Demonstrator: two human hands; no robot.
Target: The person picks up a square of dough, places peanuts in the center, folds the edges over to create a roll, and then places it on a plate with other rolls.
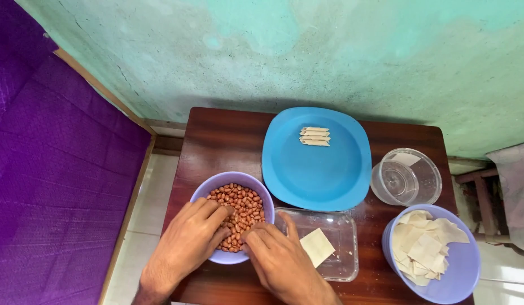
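Note:
A lilac bowl (201,194) full of red-brown peanuts (243,204) sits at the near left of a dark wooden table (217,135). My left hand (186,243) rests over the bowl's near left rim, fingers curled down into the peanuts. Beside it, my right hand (276,257) reaches in from the right, its fingertips among the peanuts at the bowl's near edge. Whether either hand grips any peanuts is hidden by the fingers. Just right of my right hand, a clear rectangular tray (346,265) holds one pale square wrapper (317,247).
A blue plate (307,175) at the table's middle carries three small rolled pastries (315,136). A clear round container (406,177) stands to the right. A lilac bowl (462,277) of pale square wrappers (426,245) sits at the near right. Purple bedding (59,169) lies left; a green wall (307,51) behind.

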